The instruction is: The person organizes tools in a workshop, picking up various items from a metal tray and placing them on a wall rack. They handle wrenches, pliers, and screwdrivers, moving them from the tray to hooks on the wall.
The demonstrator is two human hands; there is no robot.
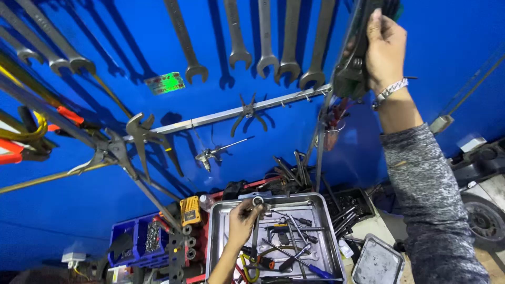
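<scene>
— Spanner [255,223] where?
— Above the metal tray [220,231], its ring end pinched in the left hand [243,222], shaft hanging down over the tools lying in that tray.
— And the right hand [385,50]?
— High above the tray, against the blue wall [79,205], fingers closed around a dark green tool [351,63] beside the row of hanging wrenches [273,39]

Bright, even light from front; hanging steel spanners [265,39] cast dark shadows on glossy blue wall [94,210] left of raised right hand [386,50]; wide-angle bending at edges; focus sharp.
</scene>
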